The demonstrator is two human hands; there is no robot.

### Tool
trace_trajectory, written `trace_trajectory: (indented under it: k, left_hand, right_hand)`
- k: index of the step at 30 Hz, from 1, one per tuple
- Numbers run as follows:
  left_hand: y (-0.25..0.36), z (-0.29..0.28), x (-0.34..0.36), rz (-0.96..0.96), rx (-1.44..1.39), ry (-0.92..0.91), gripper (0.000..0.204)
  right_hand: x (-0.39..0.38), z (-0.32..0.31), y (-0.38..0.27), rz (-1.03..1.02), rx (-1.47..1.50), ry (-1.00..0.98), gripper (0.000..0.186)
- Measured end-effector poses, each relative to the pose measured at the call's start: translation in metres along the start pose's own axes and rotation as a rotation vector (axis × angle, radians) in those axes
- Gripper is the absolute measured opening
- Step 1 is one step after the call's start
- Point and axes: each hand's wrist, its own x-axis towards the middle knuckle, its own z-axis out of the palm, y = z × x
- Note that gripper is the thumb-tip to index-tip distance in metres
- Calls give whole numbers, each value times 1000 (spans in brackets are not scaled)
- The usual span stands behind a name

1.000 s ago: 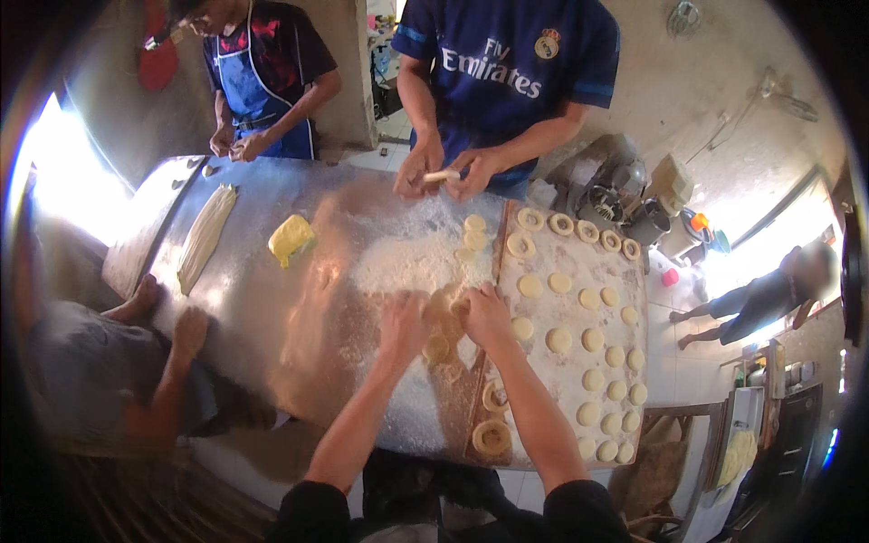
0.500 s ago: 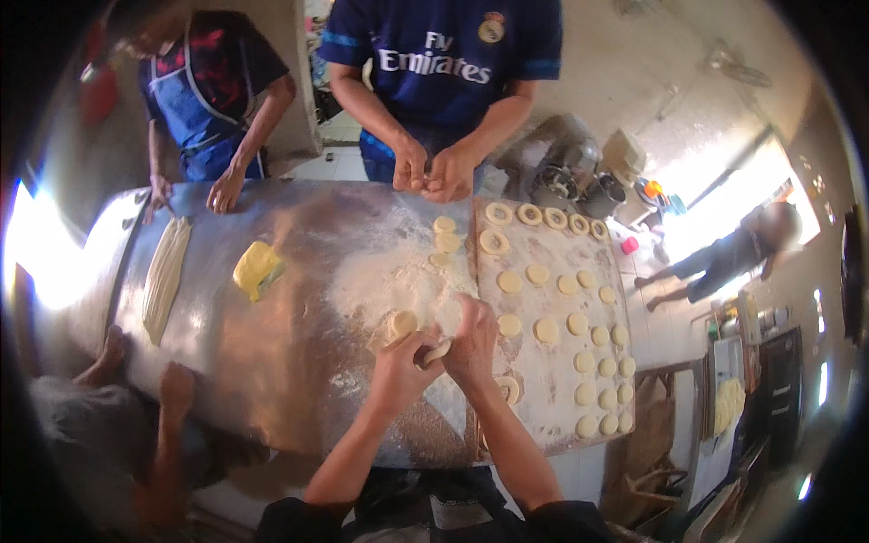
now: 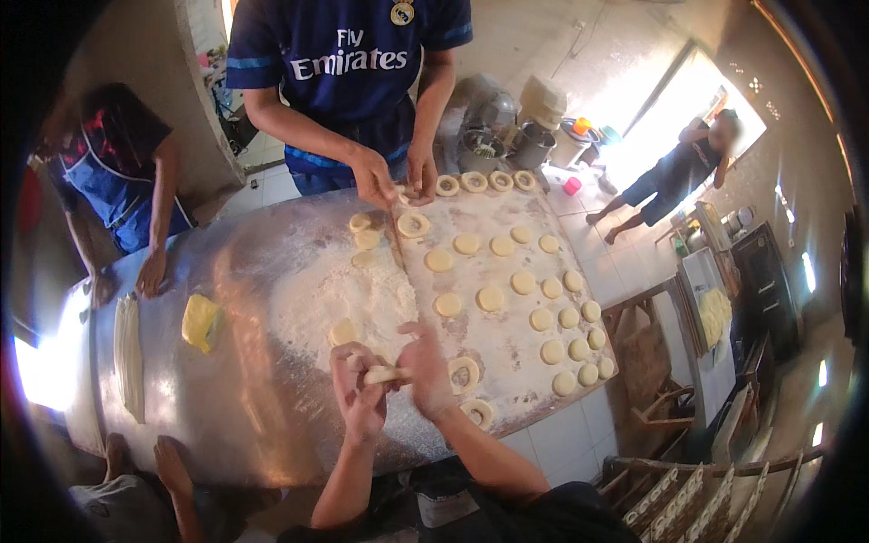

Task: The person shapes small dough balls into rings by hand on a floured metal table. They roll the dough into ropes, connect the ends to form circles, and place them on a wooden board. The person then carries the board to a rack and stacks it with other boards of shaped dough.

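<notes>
Over the near edge of the flour, my left hand [image 3: 358, 391] grips a small piece of dough [image 3: 385, 374] with curled fingers. My right hand [image 3: 429, 376] meets the right end of the same piece; its upper fingers are blurred and partly raised. Just beyond my left fingers, a round of dough [image 3: 344, 332] lies on the heap of white flour [image 3: 312, 294]. Beside my right wrist, a dough ring [image 3: 463, 374] rests on the floured board [image 3: 507, 357], and another ring [image 3: 477, 414] lies nearer to me.
Several dough discs [image 3: 491, 299] cover the board, with rings along its far edge. Across the table [image 3: 195, 407], a co-worker in a blue shirt [image 3: 348, 72] handles dough. Farther left are a yellow block [image 3: 201, 322], a long dough strip [image 3: 128, 357] and other people's hands.
My view has swung to the right. The dough piece has come up between my hands, and my right hand's fingers have lifted. The co-worker opposite now reaches to the board's far left corner.
</notes>
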Motion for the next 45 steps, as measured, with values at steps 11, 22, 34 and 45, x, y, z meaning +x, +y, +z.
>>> trace_trajectory:
  k: [11, 22, 34, 45]
  left_hand:
    - [-54, 51, 3, -81, 1072, 77, 19]
    - [-111, 115, 12, -74, 1247, -46, 15]
    - [-142, 163, 8, -361, 1194, -34, 28]
    - [-172, 151, 12, -405, 1403, 50, 44]
  right_hand:
    - [-3, -73, -9, 15, 328, -128, 59]
    - [-18, -155, -12, -369, 226, -118, 68]
    - [-26, -218, -2, -148, 405, -50, 58]
    - [-10, -221, -11, -43, -230, 21, 64]
